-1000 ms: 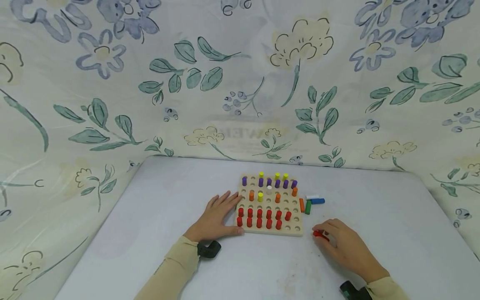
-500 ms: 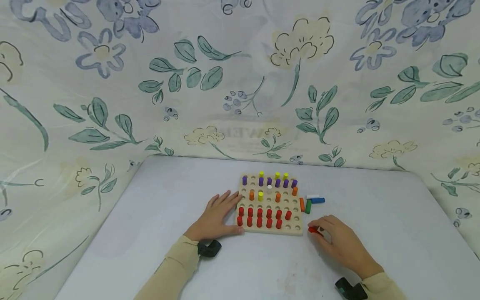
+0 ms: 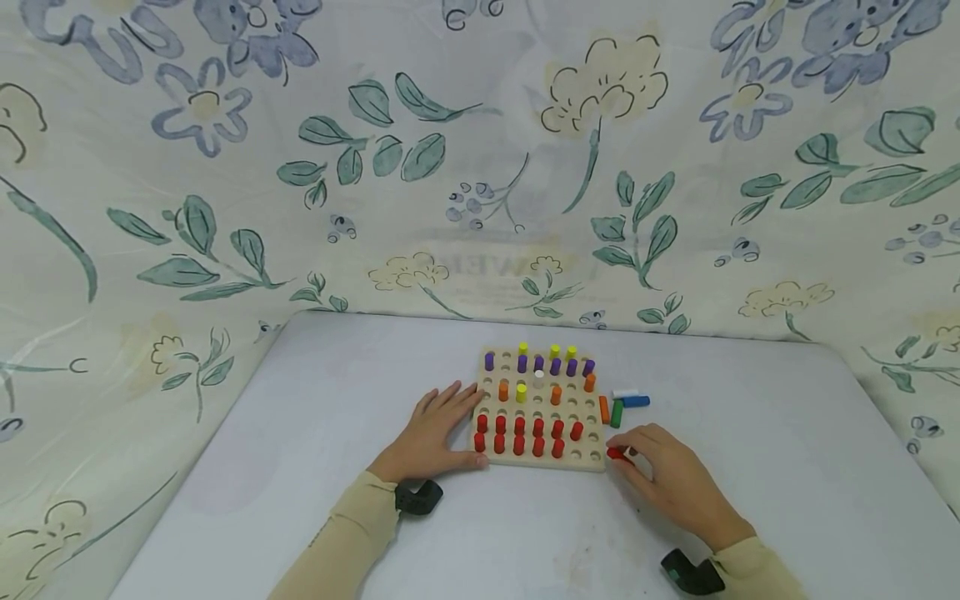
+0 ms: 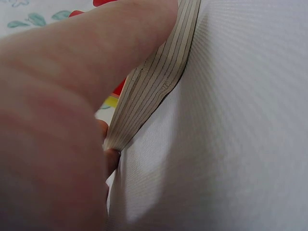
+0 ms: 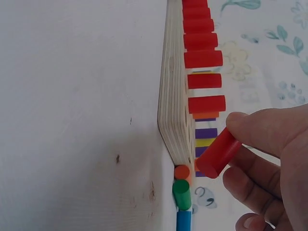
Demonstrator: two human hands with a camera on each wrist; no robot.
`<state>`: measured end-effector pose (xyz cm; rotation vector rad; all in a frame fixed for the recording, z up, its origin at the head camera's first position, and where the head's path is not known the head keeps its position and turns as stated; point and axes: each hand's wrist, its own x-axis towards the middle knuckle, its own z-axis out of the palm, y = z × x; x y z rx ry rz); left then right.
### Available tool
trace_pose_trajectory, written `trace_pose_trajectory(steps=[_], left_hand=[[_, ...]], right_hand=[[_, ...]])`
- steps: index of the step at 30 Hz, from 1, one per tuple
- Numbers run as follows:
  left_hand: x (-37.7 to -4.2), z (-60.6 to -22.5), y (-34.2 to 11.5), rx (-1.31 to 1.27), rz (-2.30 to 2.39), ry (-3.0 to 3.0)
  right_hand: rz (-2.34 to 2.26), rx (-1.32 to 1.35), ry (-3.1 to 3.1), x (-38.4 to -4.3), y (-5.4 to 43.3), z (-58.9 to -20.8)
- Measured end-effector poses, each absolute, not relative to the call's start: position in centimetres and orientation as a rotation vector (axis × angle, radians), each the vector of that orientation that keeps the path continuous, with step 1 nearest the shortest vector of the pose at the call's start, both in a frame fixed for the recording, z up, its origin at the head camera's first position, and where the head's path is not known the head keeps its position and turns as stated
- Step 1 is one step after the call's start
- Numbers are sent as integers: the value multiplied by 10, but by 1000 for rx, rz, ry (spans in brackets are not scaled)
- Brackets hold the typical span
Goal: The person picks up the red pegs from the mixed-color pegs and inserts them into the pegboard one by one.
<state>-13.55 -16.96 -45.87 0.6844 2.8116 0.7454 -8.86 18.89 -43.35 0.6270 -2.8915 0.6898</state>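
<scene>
A wooden pegboard (image 3: 540, 460) lies on the white table, with round holes and upright coloured pegs. My left hand (image 3: 433, 437) rests at its left side, fingers spread and straight; in the left wrist view the thumb (image 4: 139, 24) lies against the board's layered edge. Off the board's near right corner, my right hand (image 3: 675, 479) pinches a red peg (image 5: 219, 153) between thumb and fingers, the peg tilted. Two near rows hold red pegs (image 3: 519, 446). Farther back stand purple pegs (image 3: 555, 367), orange pegs (image 3: 556, 396), yellow pegs (image 3: 521, 393) and a white peg (image 3: 538, 379).
Right of the board lie a loose orange peg (image 3: 604, 410), a green peg (image 3: 617, 414), a blue peg (image 3: 636, 402) and a white peg (image 3: 625, 393). A floral cloth (image 3: 480, 208) hangs behind the table (image 3: 337, 375). Dark marks spot the tabletop near the right hand.
My right hand has moved left and slightly away from me, bringing the red peg up to the board's near right corner. The left hand and the board have stayed put.
</scene>
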Motion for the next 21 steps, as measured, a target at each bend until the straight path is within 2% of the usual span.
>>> trace_pose_trajectory(steps=[21], left_hand=[[-136,-462,-170,687,761,2815]], right_hand=[[732,673,-2805,-93,174,-429]])
